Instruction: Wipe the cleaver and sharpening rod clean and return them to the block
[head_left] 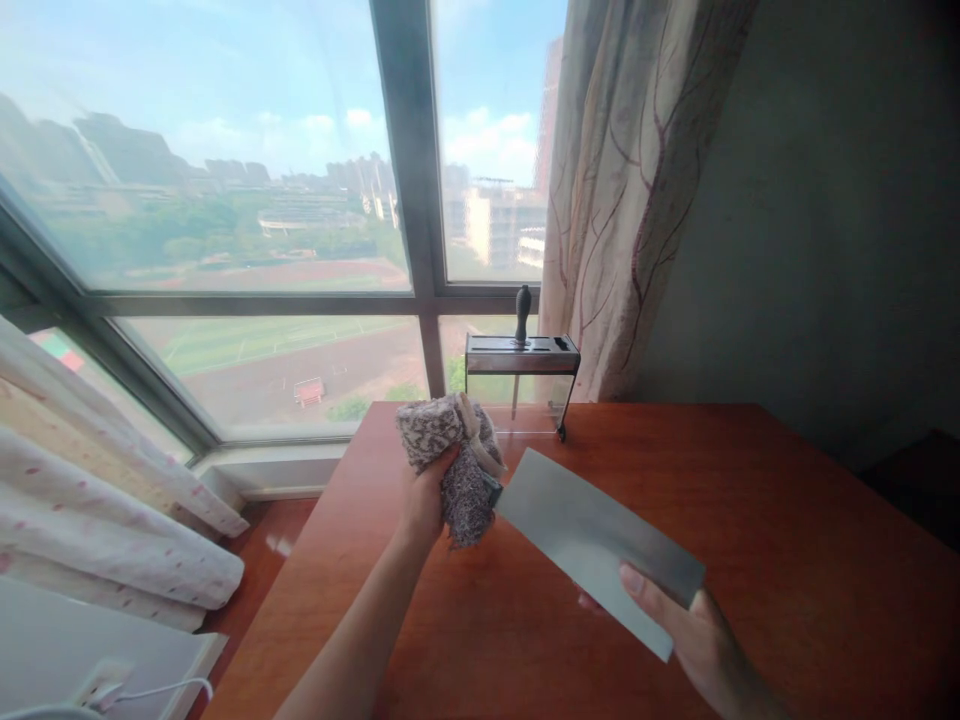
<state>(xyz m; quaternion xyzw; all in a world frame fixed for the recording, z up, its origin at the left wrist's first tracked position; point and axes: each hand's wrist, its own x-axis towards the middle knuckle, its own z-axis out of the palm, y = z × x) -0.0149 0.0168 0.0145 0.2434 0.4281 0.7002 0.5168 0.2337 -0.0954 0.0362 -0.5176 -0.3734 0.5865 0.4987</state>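
A broad rectangular cleaver point(592, 545) is held above the table, its blade slanting down to the right. My right hand point(694, 625) grips the blade's far end, thumb on the upper face and fingertips showing below the lower edge. A grey-brown patterned towel point(469, 495) is bunched around the cleaver's handle end, so the handle is mostly hidden. My left hand point(427, 495) is closed around the towel, with part of the fingers covered by its folds.
A clear-sided knife block point(523, 355) with one dark-handled tool in it stands at the back of the reddish-brown wooden table point(315, 640). Behind are a window point(262, 370) and a curtain point(619, 180). A white cable point(169, 688) lies at lower left.
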